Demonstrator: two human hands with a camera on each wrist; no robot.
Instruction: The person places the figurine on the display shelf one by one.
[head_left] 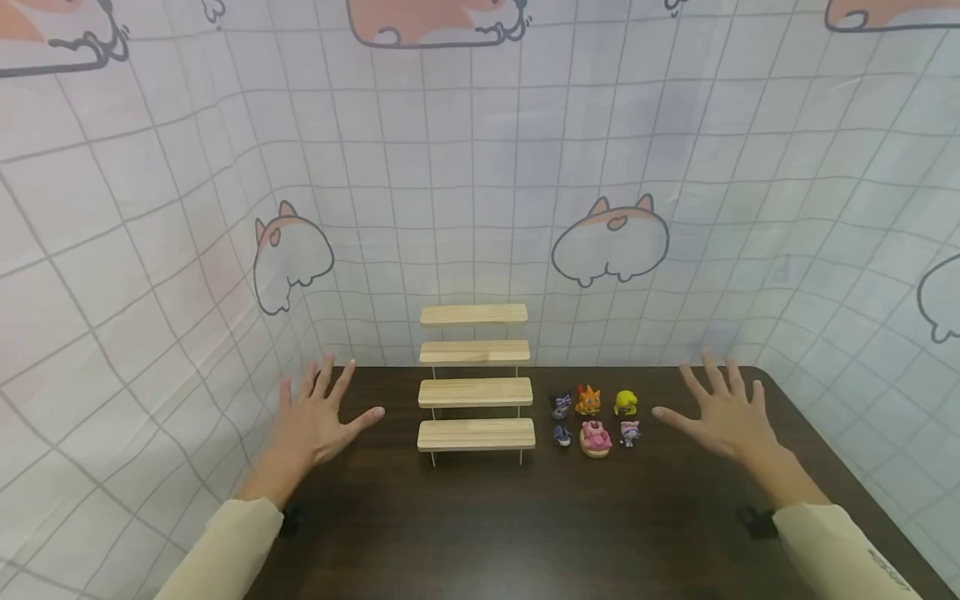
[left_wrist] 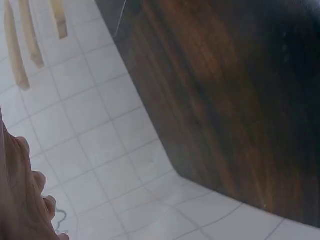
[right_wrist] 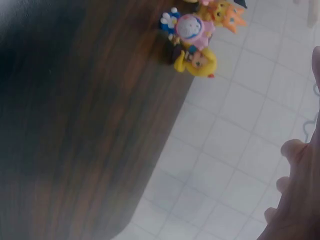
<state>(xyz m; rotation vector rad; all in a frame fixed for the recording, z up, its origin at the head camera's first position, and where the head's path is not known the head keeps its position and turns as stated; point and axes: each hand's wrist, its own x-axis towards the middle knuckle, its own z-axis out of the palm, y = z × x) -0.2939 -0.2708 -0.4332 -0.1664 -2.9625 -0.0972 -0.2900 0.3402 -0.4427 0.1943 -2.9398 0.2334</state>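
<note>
My left hand is held out left of a tiered wooden display stand, fingers spread and nothing in them. On the other side my right hand is also spread wide and holds nothing. Nearest to it are several small figurines: a yellow one, a grey-and-pink one, a pink one on a round base, an orange one, a dark one with a purple bow and a small dark blue one. They stand grouped in two rows just right of the stand.
The dark wooden table reaches back to a white gridded cloth with cartoon corgi prints, which hangs behind it and along both sides. In the right wrist view, a yellow-haired figurine is near the table's edge.
</note>
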